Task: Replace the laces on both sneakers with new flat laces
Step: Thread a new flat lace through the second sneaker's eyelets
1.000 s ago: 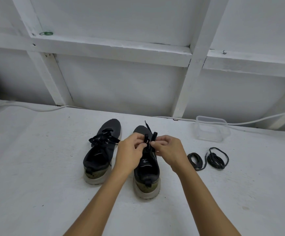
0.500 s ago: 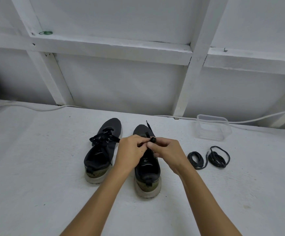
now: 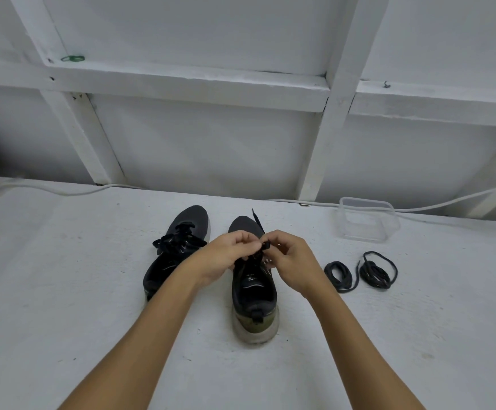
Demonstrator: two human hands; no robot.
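- Two black mesh sneakers stand side by side on a rough white surface (image 3: 63, 291); the left sneaker (image 3: 178, 250) is laced.
- Left hand (image 3: 226, 258) and right hand (image 3: 291, 258) pinch a flat black lace (image 3: 263, 248) over the right sneaker (image 3: 254, 294).
- Two coiled black laces (image 3: 338, 273).
- One clear plastic tub (image 3: 365, 220).
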